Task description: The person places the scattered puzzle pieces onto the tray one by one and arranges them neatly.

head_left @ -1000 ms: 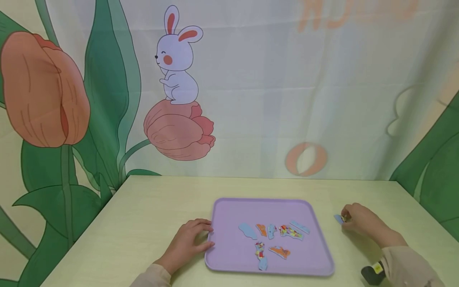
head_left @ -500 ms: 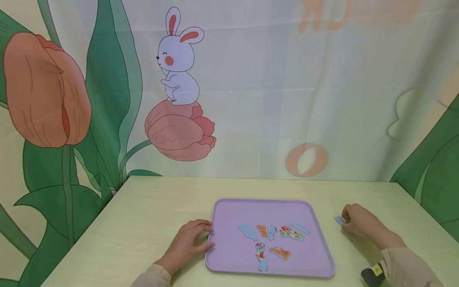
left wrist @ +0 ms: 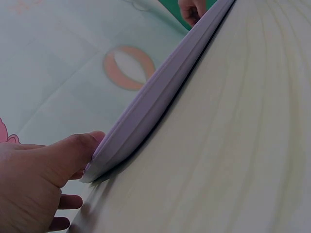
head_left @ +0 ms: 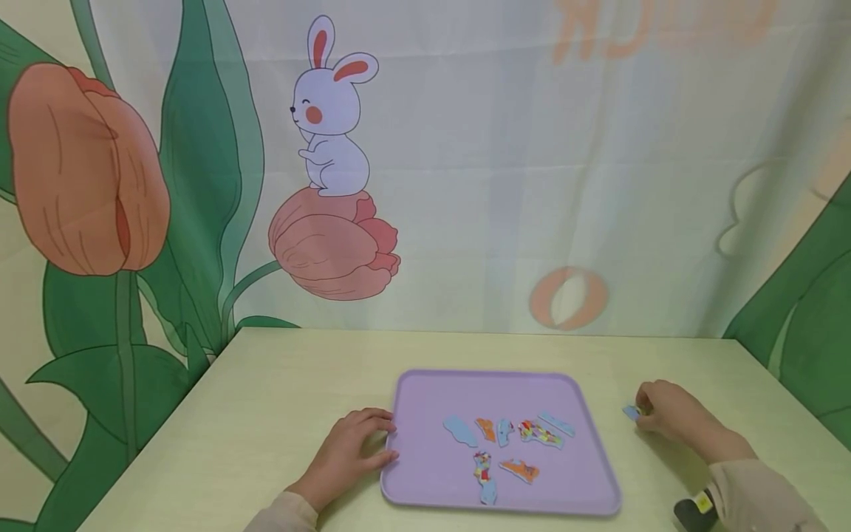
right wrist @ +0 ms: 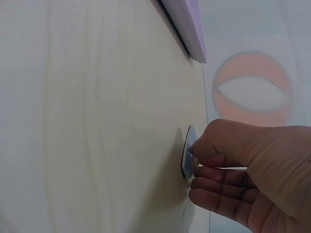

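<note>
My right hand (head_left: 674,415) pinches a small light blue puzzle piece (head_left: 631,412) between thumb and fingers, to the right of the purple tray (head_left: 425,384). Held on edge close over the table, the piece (right wrist: 190,150) shows a pale blue face in the right wrist view; my fingers hide part of it. My left hand (head_left: 346,451) rests at the tray's left edge, thumb and fingertips touching the rim. On the tray lie several loose pieces: a plain blue one (head_left: 460,431), orange ones (head_left: 521,470), and multicoloured ones (head_left: 541,434).
The tray sits on a pale wooden table (head_left: 299,384). A curtain (head_left: 465,185) printed with a rabbit and tulips hangs behind the table's far edge. A dark wrist device (head_left: 694,511) shows at the right sleeve.
The puzzle piece in my right hand has turned slightly and shifted a little to the right. My left hand and the pieces on the tray stay in place.
</note>
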`<state>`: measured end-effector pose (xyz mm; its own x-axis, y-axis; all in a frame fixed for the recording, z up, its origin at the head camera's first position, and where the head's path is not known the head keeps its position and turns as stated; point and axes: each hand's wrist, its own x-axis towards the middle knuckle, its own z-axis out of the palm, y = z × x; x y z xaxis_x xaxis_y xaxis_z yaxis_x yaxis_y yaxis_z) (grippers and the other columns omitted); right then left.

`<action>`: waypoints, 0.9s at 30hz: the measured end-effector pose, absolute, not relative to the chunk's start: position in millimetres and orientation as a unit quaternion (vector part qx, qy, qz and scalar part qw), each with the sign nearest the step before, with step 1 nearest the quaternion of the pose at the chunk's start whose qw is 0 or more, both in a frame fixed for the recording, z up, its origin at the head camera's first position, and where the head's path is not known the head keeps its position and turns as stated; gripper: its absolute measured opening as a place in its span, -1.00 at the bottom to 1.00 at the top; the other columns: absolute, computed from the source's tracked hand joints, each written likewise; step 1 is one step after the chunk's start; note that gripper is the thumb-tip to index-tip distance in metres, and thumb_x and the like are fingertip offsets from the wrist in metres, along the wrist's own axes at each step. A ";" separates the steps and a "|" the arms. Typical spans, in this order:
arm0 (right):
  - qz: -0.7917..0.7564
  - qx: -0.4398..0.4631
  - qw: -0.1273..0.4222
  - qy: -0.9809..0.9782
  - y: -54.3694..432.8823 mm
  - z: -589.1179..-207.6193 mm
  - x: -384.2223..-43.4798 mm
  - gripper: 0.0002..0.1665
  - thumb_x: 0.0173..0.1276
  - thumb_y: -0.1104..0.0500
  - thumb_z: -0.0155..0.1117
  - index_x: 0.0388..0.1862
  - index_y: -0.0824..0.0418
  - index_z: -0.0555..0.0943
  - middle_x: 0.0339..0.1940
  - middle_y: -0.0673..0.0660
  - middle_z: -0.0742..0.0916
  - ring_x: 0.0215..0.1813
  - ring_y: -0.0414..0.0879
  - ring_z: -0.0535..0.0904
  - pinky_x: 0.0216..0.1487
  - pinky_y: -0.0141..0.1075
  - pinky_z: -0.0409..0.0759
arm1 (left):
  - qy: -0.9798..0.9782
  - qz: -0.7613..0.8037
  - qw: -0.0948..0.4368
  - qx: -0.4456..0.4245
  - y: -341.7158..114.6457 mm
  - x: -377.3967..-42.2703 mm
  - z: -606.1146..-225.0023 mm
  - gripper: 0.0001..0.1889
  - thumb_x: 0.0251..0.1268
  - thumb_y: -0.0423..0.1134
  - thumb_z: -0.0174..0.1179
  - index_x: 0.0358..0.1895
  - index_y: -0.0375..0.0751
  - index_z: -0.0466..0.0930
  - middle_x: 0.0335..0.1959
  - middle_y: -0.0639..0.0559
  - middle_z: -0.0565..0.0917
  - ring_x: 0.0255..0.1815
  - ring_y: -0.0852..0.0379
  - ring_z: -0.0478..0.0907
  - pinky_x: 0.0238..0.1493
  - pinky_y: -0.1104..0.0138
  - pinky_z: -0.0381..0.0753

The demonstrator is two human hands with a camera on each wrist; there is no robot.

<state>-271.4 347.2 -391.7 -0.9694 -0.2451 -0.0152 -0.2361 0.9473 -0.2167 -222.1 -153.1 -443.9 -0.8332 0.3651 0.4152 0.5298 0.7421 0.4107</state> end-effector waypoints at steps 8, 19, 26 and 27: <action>-0.106 -0.131 0.029 0.985 345.4 -389.3 -269.5 -0.73 0.06 0.26 0.39 -0.32 0.39 0.55 -0.37 0.18 0.63 -0.29 0.01 0.55 -0.18 -0.05 0.59 | -0.919 -0.262 0.164 -0.246 -153.2 -223.0 -445.5 -0.71 0.02 -0.09 0.42 -0.17 -0.04 0.65 0.04 0.11 0.65 0.05 0.09 0.55 0.11 0.11 0.49; -0.085 -0.131 0.020 0.988 341.6 -388.7 -266.0 -0.77 0.07 0.25 0.39 -0.40 0.31 0.51 -0.45 0.08 0.57 -0.39 -0.11 0.39 -0.35 -0.25 0.46 | -0.917 -0.259 0.169 -0.252 -153.8 -223.8 -445.9 -0.70 0.01 -0.09 0.43 -0.17 -0.04 0.65 0.04 0.11 0.65 0.04 0.09 0.55 0.10 0.12 0.50; -0.069 -0.131 0.010 0.989 341.2 -391.2 -264.0 -0.75 0.07 0.23 0.40 -0.41 0.29 0.48 -0.46 0.08 0.55 -0.40 -0.12 0.38 -0.36 -0.25 0.45 | -0.920 -0.258 0.164 -0.247 -153.2 -224.2 -446.7 -0.71 0.01 -0.09 0.42 -0.17 -0.04 0.65 0.04 0.12 0.65 0.06 0.09 0.55 0.11 0.11 0.50; -0.067 -0.130 0.009 0.989 341.5 -391.5 -264.0 -0.75 0.07 0.22 0.40 -0.41 0.29 0.48 -0.46 0.08 0.55 -0.40 -0.12 0.38 -0.36 -0.25 0.45 | -0.920 -0.259 0.162 -0.246 -153.2 -224.1 -446.7 -0.71 0.02 -0.09 0.42 -0.17 -0.04 0.65 0.05 0.12 0.65 0.06 0.09 0.55 0.12 0.11 0.49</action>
